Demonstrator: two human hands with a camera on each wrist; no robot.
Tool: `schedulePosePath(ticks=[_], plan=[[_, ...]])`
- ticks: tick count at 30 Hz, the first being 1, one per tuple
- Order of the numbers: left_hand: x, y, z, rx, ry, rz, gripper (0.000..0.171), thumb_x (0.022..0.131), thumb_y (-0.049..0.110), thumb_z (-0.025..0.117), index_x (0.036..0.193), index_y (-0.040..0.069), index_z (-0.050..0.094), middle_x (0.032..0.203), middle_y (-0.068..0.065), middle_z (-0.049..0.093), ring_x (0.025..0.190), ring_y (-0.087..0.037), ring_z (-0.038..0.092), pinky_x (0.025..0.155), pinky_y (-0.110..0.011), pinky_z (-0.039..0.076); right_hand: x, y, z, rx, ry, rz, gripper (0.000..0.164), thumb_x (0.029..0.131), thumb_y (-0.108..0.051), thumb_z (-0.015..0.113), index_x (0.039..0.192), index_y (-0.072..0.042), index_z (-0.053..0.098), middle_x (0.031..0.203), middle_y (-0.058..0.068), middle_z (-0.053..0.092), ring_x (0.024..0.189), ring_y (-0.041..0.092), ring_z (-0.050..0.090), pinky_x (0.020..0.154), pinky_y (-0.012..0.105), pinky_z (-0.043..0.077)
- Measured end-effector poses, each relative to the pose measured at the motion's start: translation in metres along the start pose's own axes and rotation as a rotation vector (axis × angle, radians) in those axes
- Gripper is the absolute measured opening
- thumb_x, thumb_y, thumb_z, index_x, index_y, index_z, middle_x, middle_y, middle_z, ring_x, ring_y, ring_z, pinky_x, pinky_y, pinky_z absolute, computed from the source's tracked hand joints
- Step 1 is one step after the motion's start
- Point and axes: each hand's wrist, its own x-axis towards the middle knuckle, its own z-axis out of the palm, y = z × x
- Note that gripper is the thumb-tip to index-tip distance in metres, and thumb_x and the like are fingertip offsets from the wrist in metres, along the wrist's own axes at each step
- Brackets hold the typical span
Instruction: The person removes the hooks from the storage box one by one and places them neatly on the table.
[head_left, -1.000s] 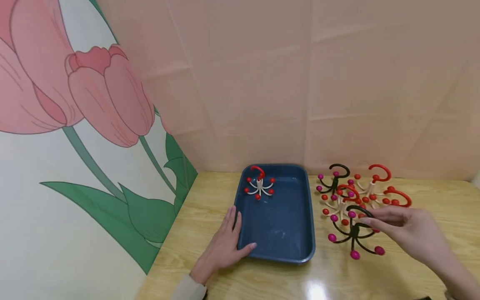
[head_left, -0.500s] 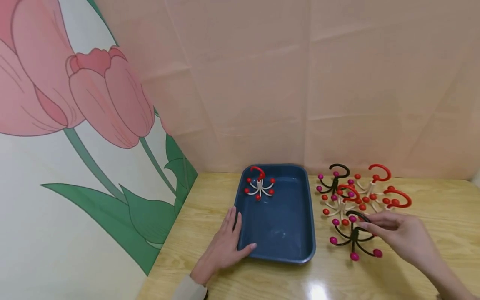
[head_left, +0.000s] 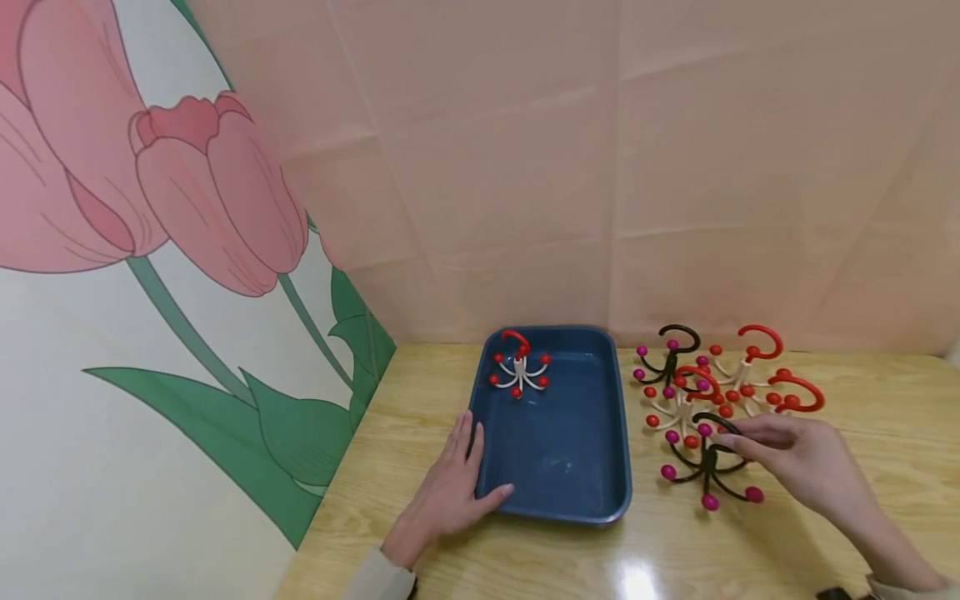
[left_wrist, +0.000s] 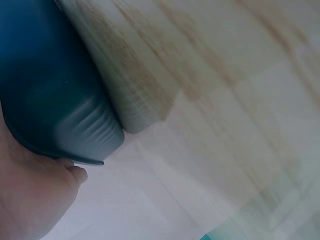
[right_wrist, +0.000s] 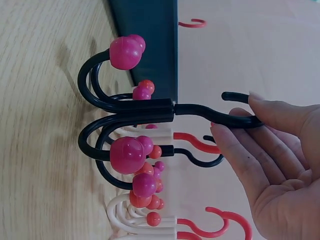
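Note:
Right of the tray, my right hand (head_left: 813,458) pinches the curved top of a black multi-prong rotating hook (head_left: 708,462) between thumb and fingers. Magenta balls tip its curled prongs; in the right wrist view the hook (right_wrist: 150,111) is held close over the wood. My left hand (head_left: 450,492) rests along the left side of a dark blue rectangular tray (head_left: 626,450), fingers stretched out and thumb over the near rim. Inside the tray's far left corner stands a white hook (head_left: 519,371) with red balls and a red top.
Behind the held hook, a second black hook (head_left: 670,367) stands among several white-and-red ones, such as a white hook (head_left: 682,410) with a red top. A pink cloth (head_left: 495,183) hangs behind the wooden table (head_left: 540,567). A tulip-print panel (head_left: 187,400) borders the left.
The black hook in my right hand has turned a little and shifted slightly, its right-hand balls now a bit farther left. My left hand and the tray have stayed in place.

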Motion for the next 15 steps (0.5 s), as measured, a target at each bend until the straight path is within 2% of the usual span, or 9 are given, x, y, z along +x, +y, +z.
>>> schedulePosePath(ticks=[15], plan=[[-0.0008,0.0016,-0.0022,-0.003,-0.001,0.002,0.106,0.097,0.080,0.044,0.170,0.010,0.014,0.179,-0.010,-0.010,0.167,-0.030,-0.007,0.132,-0.054,0.026,0.0012,0.0048,0.0061,0.027,0.028,-0.019,0.030,0.093,-0.029,0.082,0.113,-0.006,0.079,0.096,0.014,0.083,0.072,-0.009,0.069,0.059,0.020,0.056]])
